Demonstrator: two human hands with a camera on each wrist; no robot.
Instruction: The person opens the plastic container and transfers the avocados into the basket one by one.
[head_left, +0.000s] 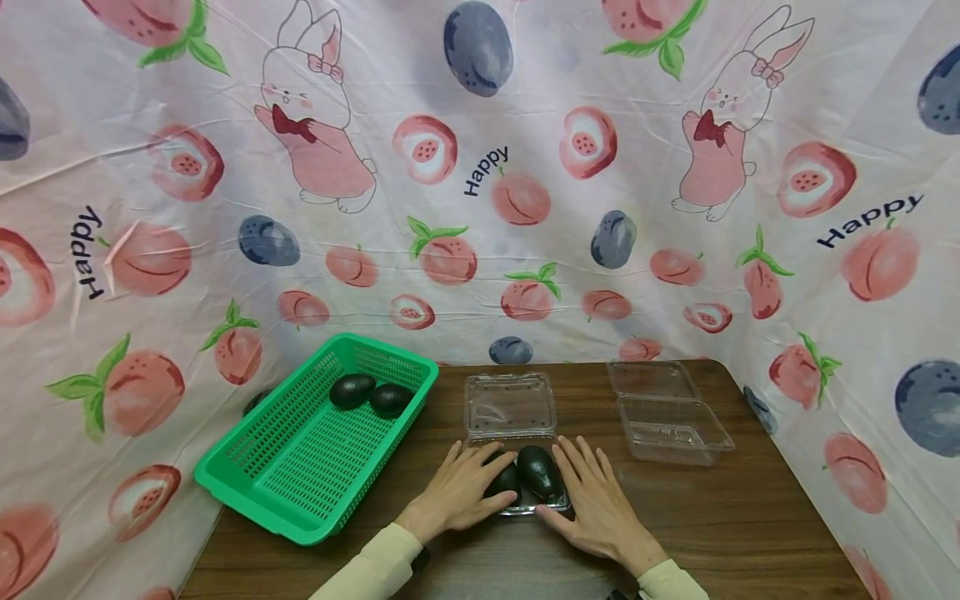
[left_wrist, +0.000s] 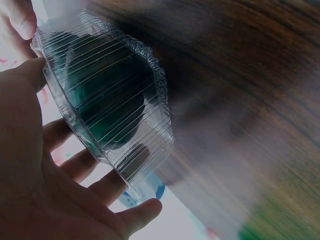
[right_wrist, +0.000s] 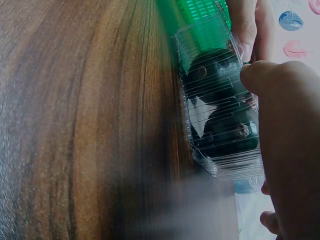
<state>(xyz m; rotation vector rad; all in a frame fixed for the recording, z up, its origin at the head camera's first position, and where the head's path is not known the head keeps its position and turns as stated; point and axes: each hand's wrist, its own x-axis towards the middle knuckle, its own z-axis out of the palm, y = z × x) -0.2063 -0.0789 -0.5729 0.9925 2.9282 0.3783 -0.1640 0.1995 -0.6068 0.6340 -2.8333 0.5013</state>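
A clear plastic clamshell box stands on the table with its lid folded back. Two dark avocados lie side by side in it: the left avocado is partly covered by fingers, while the right avocado shows fully. My left hand rests on the box's left edge, fingers stretched out over the left avocado. Along the right edge lies my right hand, its fingers extended and thumb at the near rim. In the right wrist view both avocados show through the ribbed wall.
On the left stands a green basket holding two avocados. Another open clear box sits at the back right of the wooden table. A fruit-print curtain surrounds the back and sides.
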